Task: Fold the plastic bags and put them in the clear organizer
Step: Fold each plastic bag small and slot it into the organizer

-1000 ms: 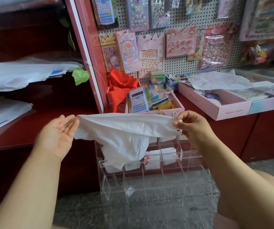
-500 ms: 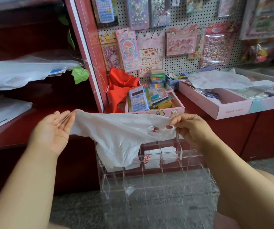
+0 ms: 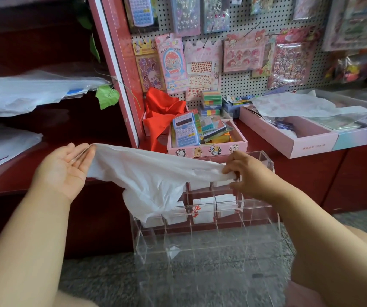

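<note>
At frame centre, both hands stretch a white plastic bag [image 3: 153, 180] above a clear organizer [image 3: 209, 244] on the speckled floor [image 3: 94, 275]. The left hand [image 3: 64, 171] lies palm-up with straight fingers trapping one end; the right hand [image 3: 248, 173] pinches the other. A red desk [image 3: 311, 171] and pegboard [image 3: 240, 52] of stickers fill the upper right.

I stretch a white plastic bag [image 3: 156, 173] between my hands: my left hand [image 3: 64, 168] lies palm up with straight fingers at one end, my right hand [image 3: 244, 173] pinches the other, above the clear organizer [image 3: 200, 251], whose far compartments hold folded bags [image 3: 202, 209].
</note>
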The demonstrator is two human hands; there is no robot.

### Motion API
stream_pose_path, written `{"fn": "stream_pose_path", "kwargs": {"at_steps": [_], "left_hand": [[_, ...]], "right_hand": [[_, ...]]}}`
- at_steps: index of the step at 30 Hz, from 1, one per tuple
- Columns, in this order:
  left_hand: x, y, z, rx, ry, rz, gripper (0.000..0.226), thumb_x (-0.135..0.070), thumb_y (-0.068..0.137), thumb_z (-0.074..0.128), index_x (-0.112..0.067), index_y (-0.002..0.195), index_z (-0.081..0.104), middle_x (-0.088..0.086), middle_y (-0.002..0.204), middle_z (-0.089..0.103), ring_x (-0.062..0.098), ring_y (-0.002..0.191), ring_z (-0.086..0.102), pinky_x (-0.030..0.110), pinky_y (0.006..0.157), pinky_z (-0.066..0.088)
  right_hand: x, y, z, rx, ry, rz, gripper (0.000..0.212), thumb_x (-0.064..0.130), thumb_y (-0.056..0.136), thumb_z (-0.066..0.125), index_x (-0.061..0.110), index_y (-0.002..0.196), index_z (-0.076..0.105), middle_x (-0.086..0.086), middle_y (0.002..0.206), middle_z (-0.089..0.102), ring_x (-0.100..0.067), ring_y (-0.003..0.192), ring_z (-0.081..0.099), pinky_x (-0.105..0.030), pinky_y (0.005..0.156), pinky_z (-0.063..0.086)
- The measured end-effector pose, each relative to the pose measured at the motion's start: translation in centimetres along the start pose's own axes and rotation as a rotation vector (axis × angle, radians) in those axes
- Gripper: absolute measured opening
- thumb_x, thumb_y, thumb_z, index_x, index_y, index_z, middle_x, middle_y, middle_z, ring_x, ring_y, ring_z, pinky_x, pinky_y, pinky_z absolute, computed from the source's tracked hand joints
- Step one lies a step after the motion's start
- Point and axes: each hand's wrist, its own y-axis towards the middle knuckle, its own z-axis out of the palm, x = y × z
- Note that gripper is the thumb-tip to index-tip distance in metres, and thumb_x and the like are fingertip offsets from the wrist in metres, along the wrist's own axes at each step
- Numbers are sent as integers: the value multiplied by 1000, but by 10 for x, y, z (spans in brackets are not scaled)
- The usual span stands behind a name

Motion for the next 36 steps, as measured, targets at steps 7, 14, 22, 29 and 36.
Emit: {"fn": "stream_pose_path", "kwargs": {"at_steps": [7,14,22,29,36], "left_hand": [[4,1,-3,-20,4,-30,14,-8,102,42,-4,112,50,17,114,59,26,103,66,29,80,58],[5,-2,-2,7,0,-55,26,-2,100,37,4,124,47,18,116,59,25,105,65,28,81,58],[4,-15,-3,112,526,-31,37,20,89,47,11,125,54,21,110,63,24,107,66,26,97,52],[3,-6,-7,36,822,131,18,-15,95,62,0,106,61,8,77,59,11,57,60,21,59,56],[5,-3,-10,-19,844,394,20,-33,96,61,-16,88,68,-7,77,63,4,72,54,21,71,43]], "right_hand": [[-10,-3,6,18,17,1,21,26,73,82,25,81,62,9,90,48,-5,76,48,-22,66,37],[-10,-6,1,23,307,151,35,31,89,67,6,67,58,0,72,52,-9,62,46,-22,59,37],[-18,-2,2,-373,739,320,13,10,82,75,14,83,62,-12,75,66,-13,59,56,-20,53,48],[-26,0,5,-432,847,443,16,8,82,73,17,95,68,-22,90,70,-23,77,66,-45,85,57],[-26,3,9,-498,1077,561,10,7,89,66,11,80,67,-5,72,68,-21,68,60,-40,78,54]]}}
